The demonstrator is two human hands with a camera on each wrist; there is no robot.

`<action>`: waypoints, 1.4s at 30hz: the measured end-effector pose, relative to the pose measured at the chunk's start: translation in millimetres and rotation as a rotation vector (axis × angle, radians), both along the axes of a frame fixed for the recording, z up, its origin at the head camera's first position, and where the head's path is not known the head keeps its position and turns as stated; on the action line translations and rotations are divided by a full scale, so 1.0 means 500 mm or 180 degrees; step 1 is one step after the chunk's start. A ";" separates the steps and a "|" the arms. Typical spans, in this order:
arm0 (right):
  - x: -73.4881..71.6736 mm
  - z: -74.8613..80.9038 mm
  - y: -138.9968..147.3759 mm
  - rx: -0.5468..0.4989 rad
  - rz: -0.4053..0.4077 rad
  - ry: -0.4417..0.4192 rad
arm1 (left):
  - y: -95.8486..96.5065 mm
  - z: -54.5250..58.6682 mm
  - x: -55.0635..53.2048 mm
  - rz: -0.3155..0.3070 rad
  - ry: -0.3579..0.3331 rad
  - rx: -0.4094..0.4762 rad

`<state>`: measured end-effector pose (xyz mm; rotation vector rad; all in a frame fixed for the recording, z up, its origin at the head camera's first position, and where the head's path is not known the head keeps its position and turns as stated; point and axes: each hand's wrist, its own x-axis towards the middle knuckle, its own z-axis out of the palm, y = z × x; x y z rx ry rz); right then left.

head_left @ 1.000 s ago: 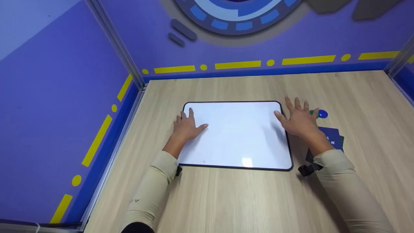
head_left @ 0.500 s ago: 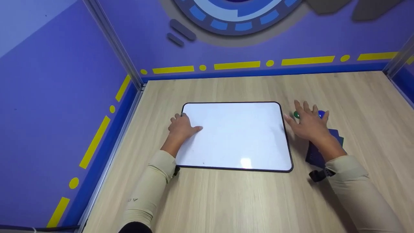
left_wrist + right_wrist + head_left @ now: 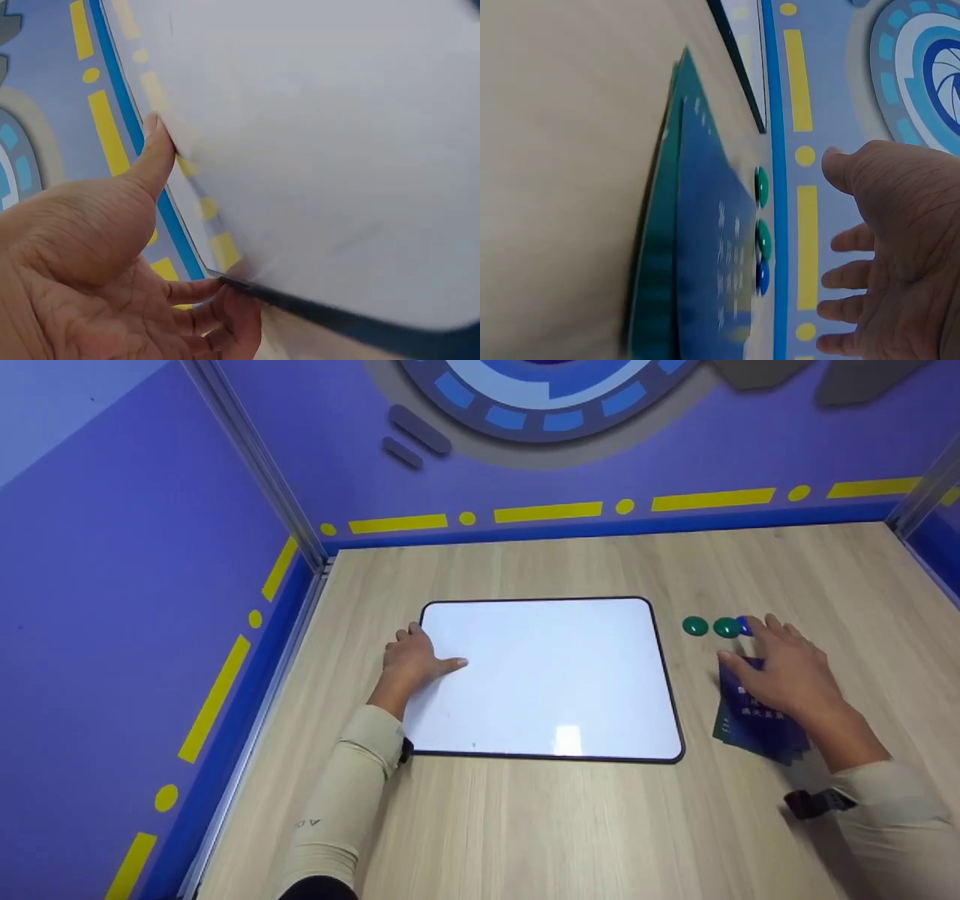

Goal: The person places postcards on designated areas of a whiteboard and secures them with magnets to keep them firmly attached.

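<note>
A white board (image 3: pixel 547 682) with a thin black frame lies on the table. My left hand (image 3: pixel 411 661) grips its left edge, thumb (image 3: pixel 154 146) across the white face and the other fingers (image 3: pixel 217 322) curled at the rim. Past the board's right side, my right hand (image 3: pixel 796 679) hovers over a fanned stack of dark blue and green cards (image 3: pixel 754 731), its fingers spread and holding nothing. Beyond the cards sit two round green magnet-like pieces, one (image 3: pixel 695 625) apart and one (image 3: pixel 726 628) beside a blue piece (image 3: pixel 745 624), which the right fingertips partly cover in the head view.
The light wooden table (image 3: pixel 525 825) meets a purple-blue back wall (image 3: pixel 525 480) with yellow markings. A similar panel (image 3: pixel 112 622) with a metal edge stands on the left. Black straps circle both wrists.
My left fingers have curled from lying flat on the board to gripping its left edge. My right hand has moved right and toward me, away from the board, uncovering the green pieces.
</note>
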<state>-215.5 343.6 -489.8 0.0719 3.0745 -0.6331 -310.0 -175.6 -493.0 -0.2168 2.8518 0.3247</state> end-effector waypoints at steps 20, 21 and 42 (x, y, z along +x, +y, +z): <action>0.026 -0.008 0.090 0.0029 -0.0394 -0.0539 | -0.033 0.020 -0.022 -0.0052 -0.0375 0.0311; 0.025 -0.008 0.091 0.0012 -0.0391 -0.0581 | -0.033 0.019 -0.023 -0.0045 -0.0368 0.0314; -0.028 -0.017 0.125 -0.0395 0.0034 -0.1257 | -0.044 0.023 -0.044 -0.0089 -0.0637 0.0396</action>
